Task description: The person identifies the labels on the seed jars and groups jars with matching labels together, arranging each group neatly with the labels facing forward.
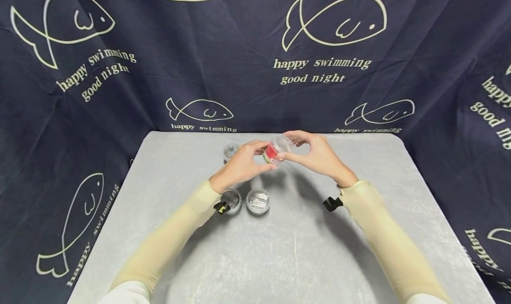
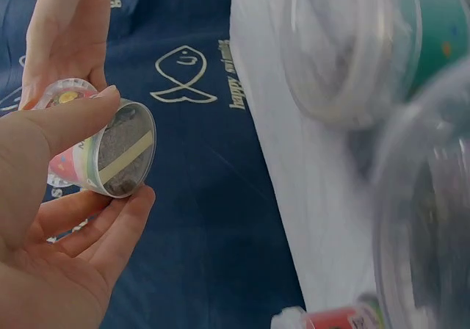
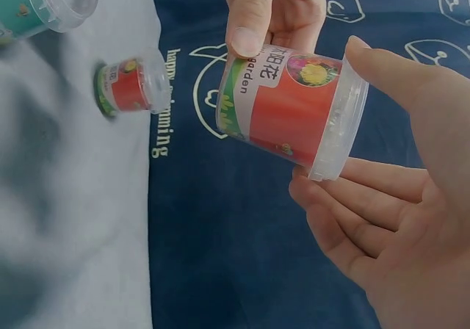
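A clear plastic cup (image 1: pixel 271 154) with a red and green flower label is held above the far part of the table, tilted on its side. Its bottom end is gripped by my left hand (image 1: pixel 244 164), thumb on one side and fingers on the other. At the opposite end, my right hand (image 1: pixel 319 156) pinches the clear lid (image 3: pixel 344 120) by its rim, between thumb and fingertips. The lid sits on the cup's mouth. Dark, grainy contents and a pale strip (image 2: pixel 128 158) show through the cup's bottom in the left wrist view.
On the grey table (image 1: pixel 295 250) stand more clear lidded cups: one (image 1: pixel 230 150) behind my left hand, one (image 1: pixel 258 202) nearer, and another (image 1: pixel 233 200) partly hidden by my left wrist. A dark blue curtain (image 1: pixel 255 73) with fish prints hangs behind the table.
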Demonstrator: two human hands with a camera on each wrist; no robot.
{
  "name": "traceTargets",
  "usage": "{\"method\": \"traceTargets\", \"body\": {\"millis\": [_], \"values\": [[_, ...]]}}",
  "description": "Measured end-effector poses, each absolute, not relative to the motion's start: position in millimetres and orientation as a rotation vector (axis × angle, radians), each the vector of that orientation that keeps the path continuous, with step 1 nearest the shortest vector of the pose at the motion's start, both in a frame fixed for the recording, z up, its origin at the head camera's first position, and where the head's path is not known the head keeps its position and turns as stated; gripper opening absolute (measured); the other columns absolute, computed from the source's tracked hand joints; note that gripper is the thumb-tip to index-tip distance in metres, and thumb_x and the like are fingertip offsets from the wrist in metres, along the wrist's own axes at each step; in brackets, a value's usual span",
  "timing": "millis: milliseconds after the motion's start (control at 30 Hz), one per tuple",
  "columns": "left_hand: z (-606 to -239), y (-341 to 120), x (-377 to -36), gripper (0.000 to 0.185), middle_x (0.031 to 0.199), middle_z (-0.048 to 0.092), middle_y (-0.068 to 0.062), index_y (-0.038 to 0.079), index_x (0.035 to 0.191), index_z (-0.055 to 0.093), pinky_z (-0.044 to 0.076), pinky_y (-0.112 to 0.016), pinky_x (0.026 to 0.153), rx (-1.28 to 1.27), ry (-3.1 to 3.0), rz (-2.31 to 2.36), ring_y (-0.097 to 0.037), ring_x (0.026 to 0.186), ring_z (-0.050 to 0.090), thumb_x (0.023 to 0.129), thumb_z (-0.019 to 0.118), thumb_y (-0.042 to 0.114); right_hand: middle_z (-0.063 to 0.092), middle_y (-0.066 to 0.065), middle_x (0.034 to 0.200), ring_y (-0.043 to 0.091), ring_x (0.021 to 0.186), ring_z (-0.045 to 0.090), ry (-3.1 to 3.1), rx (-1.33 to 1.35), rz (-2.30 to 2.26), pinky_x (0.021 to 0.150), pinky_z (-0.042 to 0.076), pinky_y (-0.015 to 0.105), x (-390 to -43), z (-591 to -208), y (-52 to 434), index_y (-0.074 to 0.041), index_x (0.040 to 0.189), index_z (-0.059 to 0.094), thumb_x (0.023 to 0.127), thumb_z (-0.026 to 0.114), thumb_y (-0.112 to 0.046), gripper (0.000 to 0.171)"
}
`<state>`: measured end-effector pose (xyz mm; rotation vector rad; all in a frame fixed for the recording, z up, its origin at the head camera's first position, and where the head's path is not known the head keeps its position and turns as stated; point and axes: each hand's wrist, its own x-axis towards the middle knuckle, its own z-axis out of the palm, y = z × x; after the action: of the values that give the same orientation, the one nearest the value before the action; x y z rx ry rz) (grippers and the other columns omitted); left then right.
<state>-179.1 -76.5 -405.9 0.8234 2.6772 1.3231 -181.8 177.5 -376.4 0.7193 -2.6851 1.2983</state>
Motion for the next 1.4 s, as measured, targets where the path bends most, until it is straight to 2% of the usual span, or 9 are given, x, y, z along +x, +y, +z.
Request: {"method": "traceTargets", "body": {"millis": [267,433,667,900,1167,1300,1400], "values": [[-415.0,-86.1,-190.2,0.07,0.141,0.067,-0.009,0.008,0.149,0.062,0.053,-0.039,0.111,0.785,2.702,1.293,-0.026,0.125,0.069,0.088,0.092,0.023,0.075,0.002,0.124,0.031,0.11,0.069,-2.722,0.745,1.289,0.097,0.053,0.042,-194.8,-385.0,165.9,-0.012,0.138,0.071,0.083,0.095,-0.04,0.066],[-421.8,-94.4,-201.6,0.071,0.142,0.068,-0.01,0.008,0.15,0.061,0.052,-0.038,0.112,0.785,2.68,1.268,-0.025,0.126,0.07,0.089,0.091,0.027,0.075,0.004,0.126,0.026,0.11,0.069,-2.743,0.759,1.254,0.097,0.054,0.042,-204.8,-391.3,159.0,-0.009,0.138,0.071,0.083,0.094,-0.04,0.067],[-428.9,-104.7,-216.8,0.066,0.138,0.071,-0.009,0.008,0.146,0.065,0.053,-0.04,0.111,0.802,2.728,1.142,-0.025,0.124,0.069,0.09,0.09,0.031,0.075,0.002,0.127,0.021,0.108,0.068,-2.771,0.744,1.275,0.094,0.055,0.043,-218.0,-400.1,150.3,-0.011,0.138,0.072,0.083,0.094,-0.043,0.068],[-435.7,-107.3,-226.9,0.062,0.137,0.071,-0.01,0.009,0.143,0.068,0.051,-0.046,0.111,0.823,2.788,1.034,-0.029,0.125,0.066,0.089,0.091,0.03,0.074,0.008,0.133,0.026,0.113,0.068,-2.783,0.769,1.281,0.101,0.054,0.055,-230.8,-411.9,146.0,-0.007,0.14,0.07,0.084,0.092,-0.041,0.069],[-436.2,-108.5,-232.6,0.062,0.134,0.072,-0.011,0.009,0.142,0.068,0.051,-0.046,0.109,0.82,2.849,0.899,-0.029,0.123,0.065,0.09,0.089,0.035,0.074,0.009,0.133,0.028,0.112,0.069,-2.781,0.795,1.279,0.1,0.055,0.051,-239.8,-416.4,141.6,-0.006,0.139,0.07,0.085,0.092,-0.039,0.068],[-435.2,-110.2,-232.9,0.067,0.137,0.07,-0.012,0.006,0.147,0.064,0.051,-0.045,0.109,0.799,2.841,0.867,-0.029,0.124,0.064,0.093,0.086,0.039,0.074,0.01,0.134,0.029,0.112,0.069,-2.783,0.805,1.275,0.1,0.055,0.053,-243.5,-419.2,140.0,-0.006,0.14,0.07,0.086,0.092,-0.037,0.066],[-433.7,-112.3,-233.9,0.062,0.13,0.073,-0.01,0.007,0.144,0.066,0.052,-0.045,0.106,0.812,2.834,0.846,-0.027,0.12,0.065,0.094,0.084,0.039,0.074,0.009,0.133,0.029,0.111,0.069,-2.777,0.822,1.272,0.1,0.055,0.054,-246.1,-421.2,137.5,-0.007,0.139,0.071,0.086,0.092,-0.036,0.064]]}}
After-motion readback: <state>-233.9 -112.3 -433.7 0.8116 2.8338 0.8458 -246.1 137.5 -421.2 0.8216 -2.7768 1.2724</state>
